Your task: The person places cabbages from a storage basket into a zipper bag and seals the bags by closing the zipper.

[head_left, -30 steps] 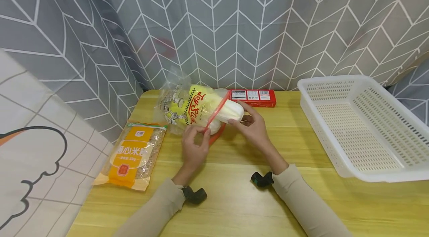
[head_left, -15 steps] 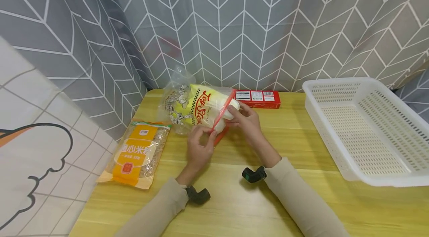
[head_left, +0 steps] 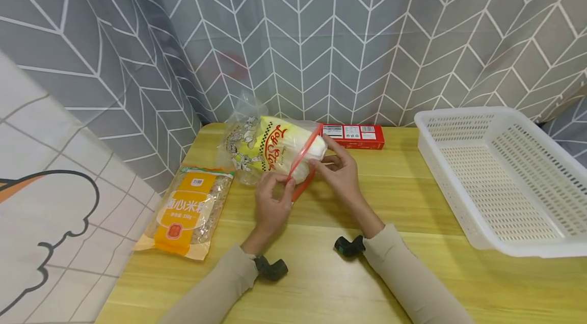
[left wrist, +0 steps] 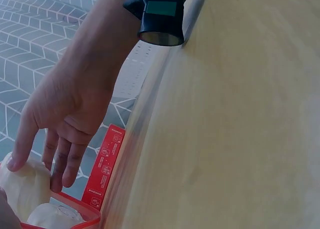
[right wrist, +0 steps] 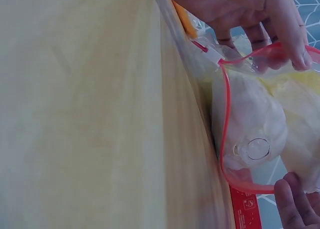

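A clear zip bag (head_left: 274,144) with yellow cartoon print lies at the back of the table, its red-rimmed mouth gaping toward the right. My left hand (head_left: 273,203) pinches the near part of that rim between thumb and finger. Half out of the mouth is a pale napa cabbage (head_left: 316,149), whose white base my right hand (head_left: 341,173) holds between thumb and fingers. A second whitish cabbage (right wrist: 257,131) sits inside the bag, its round cut end facing the opening in the right wrist view. The left wrist view shows my right thumb on the upper cabbage (left wrist: 27,186).
Behind the bag lies a red box (head_left: 353,135) against the grey patterned curtain (head_left: 312,33). On the left rests an orange packet of rice noodles (head_left: 183,212). A white perforated basket (head_left: 451,201) stands at the right.
The cabbage has slid leftward, deeper into the bag, with my right hand following. My right fingers have since shifted on its base. My left hand keeps its pinch on the rim.
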Demonstrator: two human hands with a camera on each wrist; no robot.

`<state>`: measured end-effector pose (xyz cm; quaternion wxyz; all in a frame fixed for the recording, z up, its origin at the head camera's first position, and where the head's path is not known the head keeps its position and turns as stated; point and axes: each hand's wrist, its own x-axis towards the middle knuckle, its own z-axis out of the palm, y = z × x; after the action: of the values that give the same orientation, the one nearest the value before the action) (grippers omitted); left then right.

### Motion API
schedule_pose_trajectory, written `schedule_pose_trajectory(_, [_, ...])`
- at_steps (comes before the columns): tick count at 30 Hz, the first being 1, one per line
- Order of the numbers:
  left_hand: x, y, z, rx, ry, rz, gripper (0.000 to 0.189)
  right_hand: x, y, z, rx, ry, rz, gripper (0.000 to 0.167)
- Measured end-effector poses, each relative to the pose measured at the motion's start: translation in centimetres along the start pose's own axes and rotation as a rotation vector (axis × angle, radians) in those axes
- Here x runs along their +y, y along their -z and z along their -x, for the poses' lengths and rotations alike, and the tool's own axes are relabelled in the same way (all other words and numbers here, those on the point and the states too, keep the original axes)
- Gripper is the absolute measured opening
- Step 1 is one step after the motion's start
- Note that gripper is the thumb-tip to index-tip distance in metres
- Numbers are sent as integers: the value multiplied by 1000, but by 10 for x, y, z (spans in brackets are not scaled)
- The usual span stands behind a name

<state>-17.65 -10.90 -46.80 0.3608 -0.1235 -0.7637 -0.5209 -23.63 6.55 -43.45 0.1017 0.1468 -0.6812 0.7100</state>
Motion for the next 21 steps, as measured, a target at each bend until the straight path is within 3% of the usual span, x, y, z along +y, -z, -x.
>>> schedule_pose_trajectory(9, [0, 0, 0, 7, -18, 21, 5, -3, -1, -1, 26, 14, 84, 59])
schedule_pose_trajectory(15, [1, 0, 1, -25, 26, 22, 7, -8, -6, -1, 75, -51, -79, 51])
schedule_pose_trajectory(21, [6, -1, 2, -51, 15, 16, 7, -15, -19, 1, 185, -244, -268, 46])
